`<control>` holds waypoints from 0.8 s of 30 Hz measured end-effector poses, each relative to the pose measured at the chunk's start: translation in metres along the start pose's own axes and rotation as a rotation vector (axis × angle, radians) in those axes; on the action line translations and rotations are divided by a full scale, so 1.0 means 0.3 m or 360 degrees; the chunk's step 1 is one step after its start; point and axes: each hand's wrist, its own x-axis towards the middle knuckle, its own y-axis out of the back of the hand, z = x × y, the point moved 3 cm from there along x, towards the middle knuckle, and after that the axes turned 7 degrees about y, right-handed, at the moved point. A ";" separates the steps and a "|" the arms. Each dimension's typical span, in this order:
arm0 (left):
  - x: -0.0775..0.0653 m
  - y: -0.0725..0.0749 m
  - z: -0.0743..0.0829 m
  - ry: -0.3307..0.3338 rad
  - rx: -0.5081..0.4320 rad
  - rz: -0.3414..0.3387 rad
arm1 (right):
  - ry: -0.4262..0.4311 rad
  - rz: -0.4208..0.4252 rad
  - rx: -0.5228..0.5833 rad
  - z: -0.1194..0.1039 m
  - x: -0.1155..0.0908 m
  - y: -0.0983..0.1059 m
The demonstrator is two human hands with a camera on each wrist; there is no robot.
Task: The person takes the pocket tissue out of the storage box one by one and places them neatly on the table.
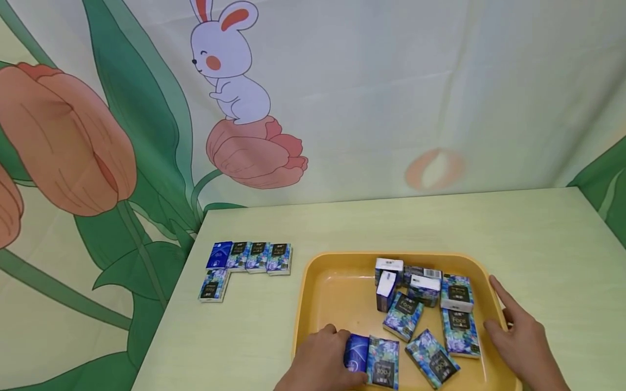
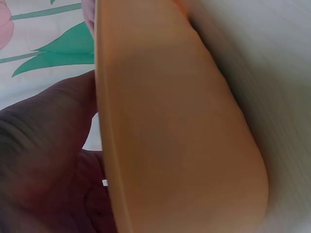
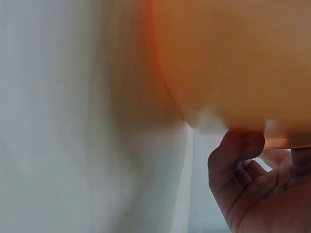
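In the head view my left hand [image 1: 320, 358] reaches over the near left side of a yellow tray [image 1: 320, 288]. Its fingers and thumb grip the ends of a plain blue tissue pack [image 1: 357, 353], which lies beside a flower-printed tissue pack [image 1: 383, 361]. The left wrist view shows that hand [image 2: 53, 155] behind the tray's wall. At the right rim, my right hand [image 1: 525, 339] holds the tray, thumb over the edge. Its curled fingers [image 3: 226, 160] touch the tray's outer wall in the right wrist view.
Several more tissue packs [image 1: 403, 316] lie or stand in the tray's right half. On the table [image 1: 244, 336] to the left, a row of packs [image 1: 258, 257] lies side by side, with another pack [image 1: 213, 285] below its left end. A printed curtain [image 1: 352, 98] hangs behind the table.
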 end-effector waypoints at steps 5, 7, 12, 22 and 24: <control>0.011 -0.015 0.002 0.0030 0.0024 -0.0019 | 0.0091 0.0005 -0.0005 -0.002 -0.005 0.006; 0.016 -0.016 0.002 0.0019 0.0029 -0.0022 | 0.0101 0.0002 0.0002 -0.002 -0.003 0.008; 0.018 0.003 -0.010 0.0000 -0.0031 0.0006 | 0.0082 -0.0007 0.0001 -0.004 0.003 0.006; -0.038 0.153 -0.119 0.0064 -0.0349 0.0595 | -0.0021 -0.0031 0.0035 0.002 -0.005 0.005; -0.038 0.180 -0.161 0.0098 -0.0370 0.0732 | -0.0014 -0.0031 0.0028 0.000 -0.002 0.006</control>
